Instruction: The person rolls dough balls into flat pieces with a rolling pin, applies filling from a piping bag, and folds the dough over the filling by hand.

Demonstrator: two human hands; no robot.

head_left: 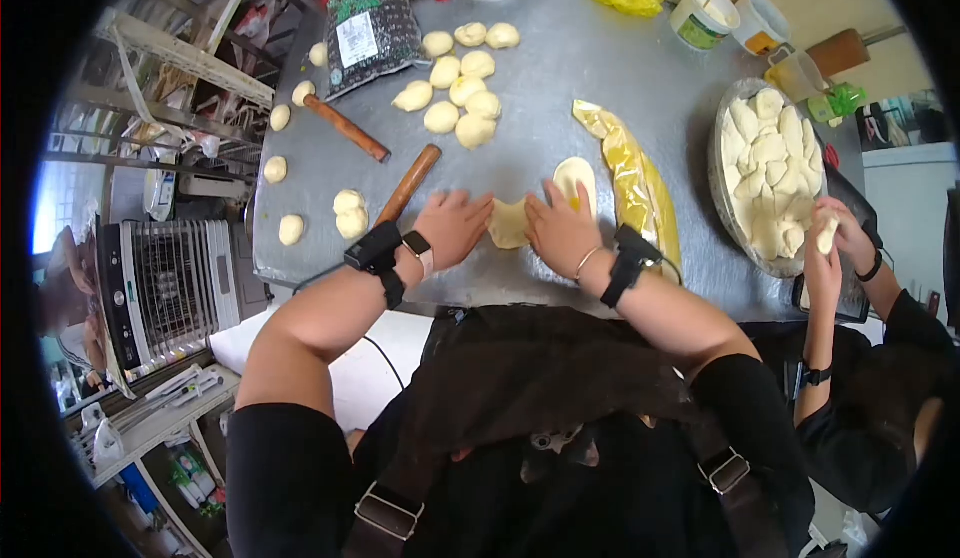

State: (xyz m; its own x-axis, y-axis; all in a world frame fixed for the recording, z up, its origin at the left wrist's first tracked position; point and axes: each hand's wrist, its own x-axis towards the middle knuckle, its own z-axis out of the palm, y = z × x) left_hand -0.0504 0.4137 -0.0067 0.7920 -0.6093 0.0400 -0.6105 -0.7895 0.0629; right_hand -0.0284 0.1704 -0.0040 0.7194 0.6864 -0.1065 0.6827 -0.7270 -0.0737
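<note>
A small flattened piece of dough [509, 225] lies on the metal table between my hands. My left hand [452, 228] touches its left edge, fingers stretched out and lying flat. On the opposite edge rests my right hand [562, 226], palm down with the fingers spread. Just beyond the right fingers is an oval flat dough piece [574, 172] with a dab of yellow filling on it, partly covered by that hand. Beside it on the right lies a clear piping bag [640, 193] full of yellow filling. A wooden rolling pin [410, 184] lies near my left wrist.
Dough balls [465, 90] cluster ahead, others along the left edge. A second rolling pin [345, 128] and a dark printed bag [370, 38] lie left. At right, a co-worker's hands [832, 243] hold dough beside a large round tray [722, 183] of dough pieces. Tubs [705, 20] stand behind.
</note>
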